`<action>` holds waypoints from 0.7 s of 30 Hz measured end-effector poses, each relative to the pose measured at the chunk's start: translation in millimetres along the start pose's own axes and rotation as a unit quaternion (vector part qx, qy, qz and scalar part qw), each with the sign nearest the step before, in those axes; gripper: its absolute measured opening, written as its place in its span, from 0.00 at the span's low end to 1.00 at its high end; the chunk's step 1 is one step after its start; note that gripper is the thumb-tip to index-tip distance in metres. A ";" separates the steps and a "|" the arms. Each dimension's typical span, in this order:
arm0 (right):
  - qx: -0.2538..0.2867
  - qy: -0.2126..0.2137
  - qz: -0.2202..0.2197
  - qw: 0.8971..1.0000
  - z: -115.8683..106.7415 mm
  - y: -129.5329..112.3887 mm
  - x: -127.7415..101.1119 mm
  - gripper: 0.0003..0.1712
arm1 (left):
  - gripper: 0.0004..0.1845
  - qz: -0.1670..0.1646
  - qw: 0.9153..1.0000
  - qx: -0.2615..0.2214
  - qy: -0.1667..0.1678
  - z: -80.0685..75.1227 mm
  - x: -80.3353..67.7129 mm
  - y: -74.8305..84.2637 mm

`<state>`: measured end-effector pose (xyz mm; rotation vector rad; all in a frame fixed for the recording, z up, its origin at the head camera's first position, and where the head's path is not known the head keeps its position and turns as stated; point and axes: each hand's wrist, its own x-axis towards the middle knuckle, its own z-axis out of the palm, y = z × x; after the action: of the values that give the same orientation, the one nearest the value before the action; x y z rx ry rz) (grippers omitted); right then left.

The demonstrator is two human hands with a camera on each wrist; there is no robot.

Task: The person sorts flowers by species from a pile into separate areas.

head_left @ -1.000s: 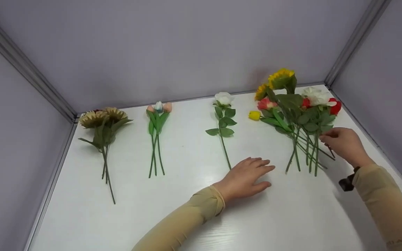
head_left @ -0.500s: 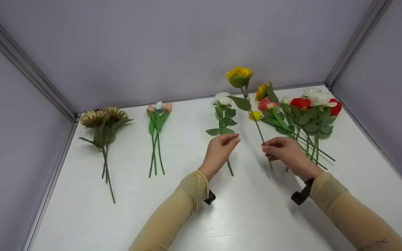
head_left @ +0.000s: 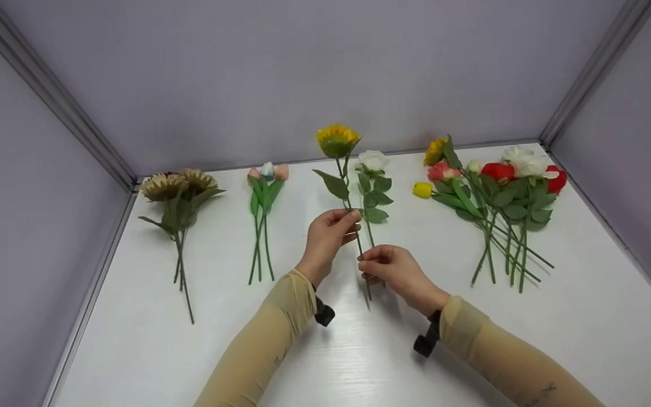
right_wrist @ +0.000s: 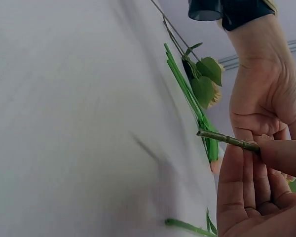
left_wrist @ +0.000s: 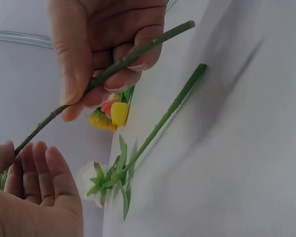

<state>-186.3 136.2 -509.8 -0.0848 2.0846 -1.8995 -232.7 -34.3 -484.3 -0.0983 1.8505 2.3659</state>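
Leftward from the mixed pile (head_left: pixel 492 192) comes the yellow sunflower (head_left: pixel 337 140) — my right hand (head_left: pixel 389 270) pinches its stem low, my left hand (head_left: pixel 328 237) grasps higher, keeping it upright above the white rose (head_left: pixel 373 161).

Two hands (head_left: pixel 325 237), one held sunflower (head_left: pixel 337 140), two tan sunflowers (head_left: pixel 178 183), three tulips (head_left: pixel 268 171), one lone white rose (head_left: pixel 373 160)

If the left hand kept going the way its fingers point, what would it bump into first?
Probably the white rose lying just beyond the left hand, its leaves first, though depth is hard to judge.
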 end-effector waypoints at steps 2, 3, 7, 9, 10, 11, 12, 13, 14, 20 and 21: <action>0.004 -0.005 0.001 1.000 6.5 2.0 0.2 0.14 | 0.12 -0.003 1.000 0.000 0.004 -3.8 -1.5 0.1; 0.007 -0.008 0.002 1.000 8.9 2.8 0.3 0.14 | 0.11 -0.005 1.000 0.001 0.005 -5.8 -2.6 0.2; 0.016 -0.012 0.013 1.000 14.7 4.8 0.3 0.16 | 0.11 -0.007 1.000 0.009 0.001 -12.2 -4.5 -1.0; 0.018 -0.013 0.018 1.000 15.5 5.7 0.2 0.17 | 0.12 -0.007 1.000 0.011 -0.001 -14.4 -4.8 -1.6; 0.019 -0.013 0.019 1.000 15.7 6.2 0.2 0.17 | 0.12 -0.007 1.000 0.010 -0.002 -15.1 -4.8 -1.7; 0.019 -0.014 0.019 1.000 15.8 6.8 0.2 0.18 | 0.12 -0.008 1.000 0.009 -0.001 -15.7 -4.8 -1.8; 0.021 -0.015 0.017 1.000 15.8 7.3 0.3 0.18 | 0.12 -0.009 1.000 0.006 -0.001 -16.3 -5.1 -1.7; 0.023 -0.016 0.015 0.999 15.8 7.9 0.4 0.18 | 0.12 -0.010 1.000 0.002 -0.001 -16.8 -5.6 -1.6; 0.026 -0.017 0.013 0.999 15.8 8.2 0.5 0.17 | 0.12 -0.012 1.000 -0.002 0.000 -17.0 -6.0 -1.5; 0.026 -0.016 0.006 1.000 17.5 7.9 1.3 0.16 | 0.14 -0.019 1.000 -0.019 -0.002 -18.6 -9.3 -1.3; 0.023 -0.015 0.007 1.000 18.0 7.7 1.5 0.15 | 0.14 -0.019 1.000 -0.021 -0.003 -19.0 -9.6 -1.6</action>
<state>-181.5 119.4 -518.8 -0.0875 2.0163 -1.9263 -223.6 -52.9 -489.1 -0.1292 1.7802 2.3763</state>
